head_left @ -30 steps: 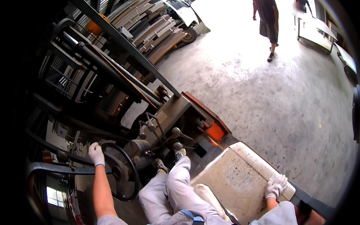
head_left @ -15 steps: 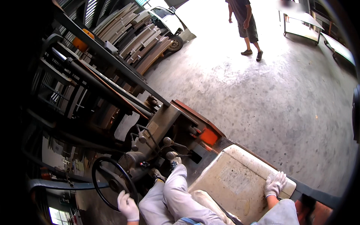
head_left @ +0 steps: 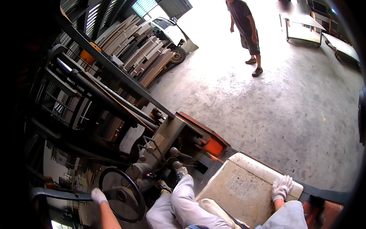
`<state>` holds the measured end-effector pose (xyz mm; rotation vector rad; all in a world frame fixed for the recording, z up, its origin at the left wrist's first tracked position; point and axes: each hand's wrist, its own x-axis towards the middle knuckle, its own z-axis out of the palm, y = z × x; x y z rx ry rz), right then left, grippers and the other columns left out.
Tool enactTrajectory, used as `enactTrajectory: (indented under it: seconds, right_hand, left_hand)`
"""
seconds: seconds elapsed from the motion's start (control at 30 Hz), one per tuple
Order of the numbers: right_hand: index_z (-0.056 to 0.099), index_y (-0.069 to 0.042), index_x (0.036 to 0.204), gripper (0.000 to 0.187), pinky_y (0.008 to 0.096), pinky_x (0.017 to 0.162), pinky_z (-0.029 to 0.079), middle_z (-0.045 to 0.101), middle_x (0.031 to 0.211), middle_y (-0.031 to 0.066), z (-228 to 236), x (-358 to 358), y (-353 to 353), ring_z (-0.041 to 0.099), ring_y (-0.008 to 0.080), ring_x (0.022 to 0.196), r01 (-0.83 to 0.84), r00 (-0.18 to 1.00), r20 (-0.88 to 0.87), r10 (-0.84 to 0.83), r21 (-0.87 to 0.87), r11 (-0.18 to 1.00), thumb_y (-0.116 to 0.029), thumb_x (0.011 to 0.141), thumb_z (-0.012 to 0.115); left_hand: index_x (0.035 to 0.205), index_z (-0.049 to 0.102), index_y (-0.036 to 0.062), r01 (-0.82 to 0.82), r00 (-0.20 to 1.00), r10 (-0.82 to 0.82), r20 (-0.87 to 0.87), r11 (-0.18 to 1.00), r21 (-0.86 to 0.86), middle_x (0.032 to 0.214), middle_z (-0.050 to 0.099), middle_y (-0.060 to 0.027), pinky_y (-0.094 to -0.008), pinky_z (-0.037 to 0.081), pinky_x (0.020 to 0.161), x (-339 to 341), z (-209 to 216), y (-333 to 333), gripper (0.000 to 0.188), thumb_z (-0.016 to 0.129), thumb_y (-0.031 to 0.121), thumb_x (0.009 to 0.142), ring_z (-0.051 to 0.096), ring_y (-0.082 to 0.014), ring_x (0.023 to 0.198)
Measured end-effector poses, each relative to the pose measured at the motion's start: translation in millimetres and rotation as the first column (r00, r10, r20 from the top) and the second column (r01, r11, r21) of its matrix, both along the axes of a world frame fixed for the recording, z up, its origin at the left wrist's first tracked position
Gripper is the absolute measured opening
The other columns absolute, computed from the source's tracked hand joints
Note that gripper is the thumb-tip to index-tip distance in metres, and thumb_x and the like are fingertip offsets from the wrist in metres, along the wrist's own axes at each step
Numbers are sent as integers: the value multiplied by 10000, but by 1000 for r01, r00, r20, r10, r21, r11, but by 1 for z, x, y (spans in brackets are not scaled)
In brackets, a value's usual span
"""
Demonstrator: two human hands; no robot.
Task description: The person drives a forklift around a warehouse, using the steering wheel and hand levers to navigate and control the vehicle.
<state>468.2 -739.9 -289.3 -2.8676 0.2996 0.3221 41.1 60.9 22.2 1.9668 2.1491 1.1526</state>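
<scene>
My left hand (head_left: 99, 195), in a pale work glove, is closed around a dark blue-grey bar (head_left: 63, 194) of the vehicle frame, just left of the black steering wheel (head_left: 143, 204). Its fingertips are partly hidden. My right hand (head_left: 282, 187), also gloved, lies flat with fingers stretched over the edge of a worn off-white cover (head_left: 219, 191). Several ball-topped levers (head_left: 174, 151) stand beyond the wheel. My legs, in pale trousers, reach toward the footwell, with one shoe (head_left: 182, 171) near the levers.
A person (head_left: 246, 34) in dark clothes stands on the concrete floor (head_left: 244, 99) ahead right. Stacked boards (head_left: 141, 53) and a white truck (head_left: 169, 30) are beyond the dark mast beams (head_left: 126, 82). Wheeled tables (head_left: 303, 33) stand at far right, near an orange vehicle part (head_left: 212, 146).
My left hand has left the wheel's near rim and moved left onto the bar. My right hand stays on the cover. The person has taken a step and turned slightly.
</scene>
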Motion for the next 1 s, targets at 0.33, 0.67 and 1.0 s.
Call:
enactTrajectory:
  seconds: [0.33, 0.67, 1.0]
  right_hand:
    - [396, 34, 1589, 894, 563, 1328, 65, 355, 1680, 230, -10, 2, -4, 203, 409, 1608, -11, 999, 32, 11, 8, 1000, -494, 915, 653]
    - [384, 35, 1597, 912, 568, 1327, 39, 351, 1681, 220, -13, 1, -6, 195, 410, 1609, -8, 999, 43, 7, 20, 1000, -514, 915, 640]
    - [404, 20, 1594, 886, 553, 1329, 40, 371, 1673, 223, -16, 2, -5, 217, 404, 1606, -12, 997, 75, 10, 24, 1000, -512, 923, 633]
  left_hand:
    - [1114, 761, -46, 118, 988, -101, -118, 981, 153, 1027, 781, -228, -431, 563, 893, -86, -72, -111, 288, 625, 143, 945, 739, -342, 965]
    - [1110, 758, -46, 225, 973, -231, 20, 961, 159, 1135, 779, -206, -405, 547, 962, 62, 15, 20, 284, 619, 130, 936, 724, -325, 1031]
    - [1043, 717, -29, 884, 451, -805, -386, 461, 70, 1071, 738, -150, -374, 562, 894, 63, -49, -251, 184, 615, 2, 893, 681, -279, 934]
